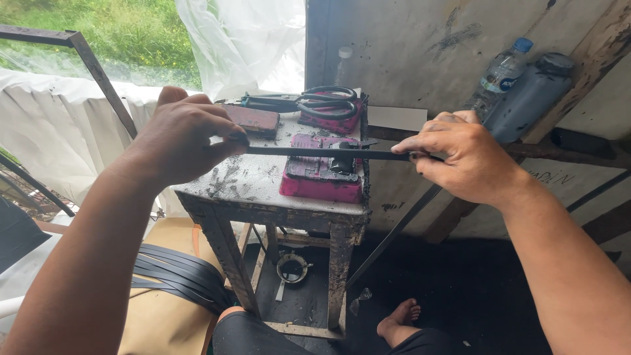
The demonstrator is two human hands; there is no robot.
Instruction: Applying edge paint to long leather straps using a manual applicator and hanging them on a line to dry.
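Both hands, left [181,135] and right [460,158], pinch a black strip [315,152] above a grimy stool [263,187].

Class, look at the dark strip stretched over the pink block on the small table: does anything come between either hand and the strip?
Nothing visible does. The left hand pinches one end of the dark strip and the right hand grips the other; the strip crosses the pink block on the table.
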